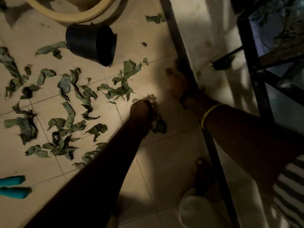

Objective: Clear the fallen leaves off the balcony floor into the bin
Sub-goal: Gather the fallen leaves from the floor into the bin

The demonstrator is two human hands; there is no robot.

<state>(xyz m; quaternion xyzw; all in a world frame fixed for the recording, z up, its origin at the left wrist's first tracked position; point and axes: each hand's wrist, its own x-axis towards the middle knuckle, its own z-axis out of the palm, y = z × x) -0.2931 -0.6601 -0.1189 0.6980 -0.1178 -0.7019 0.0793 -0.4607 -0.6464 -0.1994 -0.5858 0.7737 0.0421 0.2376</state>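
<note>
Dry green leaves lie scattered over the beige floor tiles, mostly left of centre. My left hand is down at the floor in the middle, fingers curled round a bunch of leaves that sticks out beneath it. My right hand, with a dark band and a yellow bangle on the wrist, rests stretched out on the tiles against the dark door rail; it is blurred and holds nothing that I can see. A black pot lies on its side beyond the leaves, its opening towards the right.
A cream round container rim is at the top. Two teal handles lie at the lower left. One leaf sits on the pale ledge past the rail, by a black metal railing. My bare foot is below the right arm.
</note>
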